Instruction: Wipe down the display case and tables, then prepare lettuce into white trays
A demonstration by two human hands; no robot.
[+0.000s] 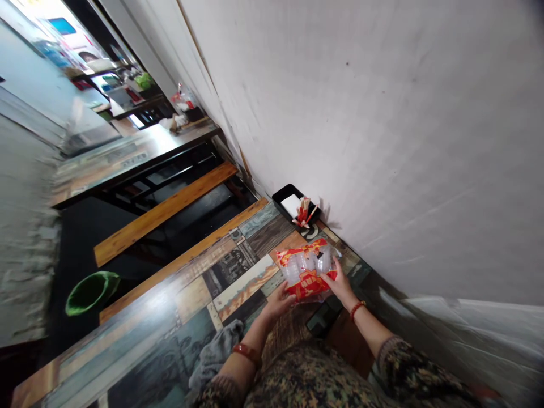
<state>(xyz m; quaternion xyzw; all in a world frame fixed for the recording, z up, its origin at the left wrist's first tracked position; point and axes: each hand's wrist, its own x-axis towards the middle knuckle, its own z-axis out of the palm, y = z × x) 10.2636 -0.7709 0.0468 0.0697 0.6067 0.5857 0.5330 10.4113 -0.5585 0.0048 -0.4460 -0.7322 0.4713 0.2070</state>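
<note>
A clear plastic package with red and yellow print (308, 286) lies on the patterned table (187, 303) near the wall. Through its film show whitish, ribbed, rounded pieces that look like stacked plastic cups or bowls. My left hand (278, 303) holds the package at its near left corner. At the right edge, my right hand (339, 281) grips it with the thumb on top. A grey cloth (216, 351) lies beside my left forearm. Close to my body, below the package, is a dark flat object (323, 317) that I cannot make out.
A black tray (280, 195) by the wall holds white napkins (291, 205) and red-and-white wrapped sticks (303, 212). Wooden benches (165, 212) and another table (127, 156) stand beyond. A green-lined bin (91, 293) is on the floor. The white wall (382, 141) borders the right side.
</note>
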